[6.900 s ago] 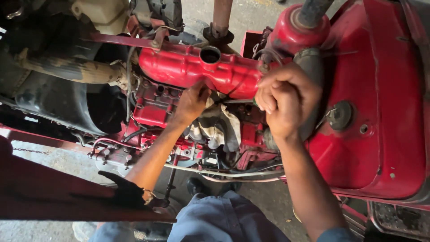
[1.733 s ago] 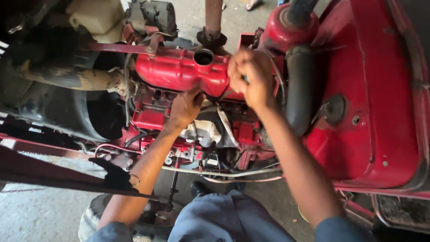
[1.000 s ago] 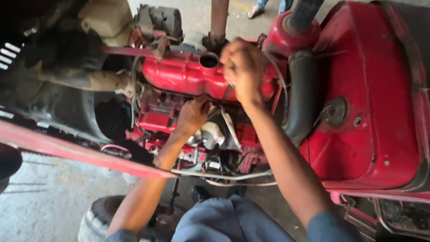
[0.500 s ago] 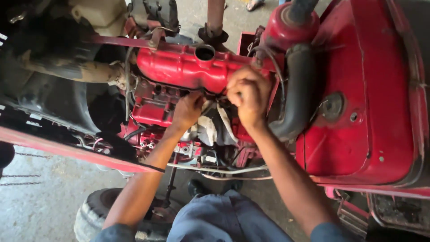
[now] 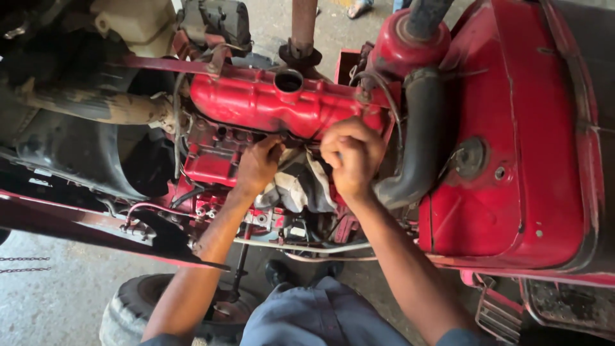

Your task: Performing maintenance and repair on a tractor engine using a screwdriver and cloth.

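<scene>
I look down on a red tractor engine. Its red valve cover (image 5: 256, 102) has a round open filler hole (image 5: 289, 81). My left hand (image 5: 257, 164) reaches in under the cover's lower edge, fingers curled against the engine side. My right hand (image 5: 350, 156) is closed in a fist just below the cover's right end, beside the left hand. What either hand grips is hidden. A dirty white rag (image 5: 298, 186) lies on the engine between and below the hands.
A thick black hose (image 5: 419, 134) curves down right of my right hand, from a red air cleaner (image 5: 407, 45). The red fuel tank (image 5: 512, 160) fills the right. A rusty exhaust pipe (image 5: 303, 25) rises behind the cover. A tyre (image 5: 138, 307) and concrete floor lie below.
My right hand has come down from the top of the valve cover to its lower edge, close beside the left hand. The left hand has stayed in place.
</scene>
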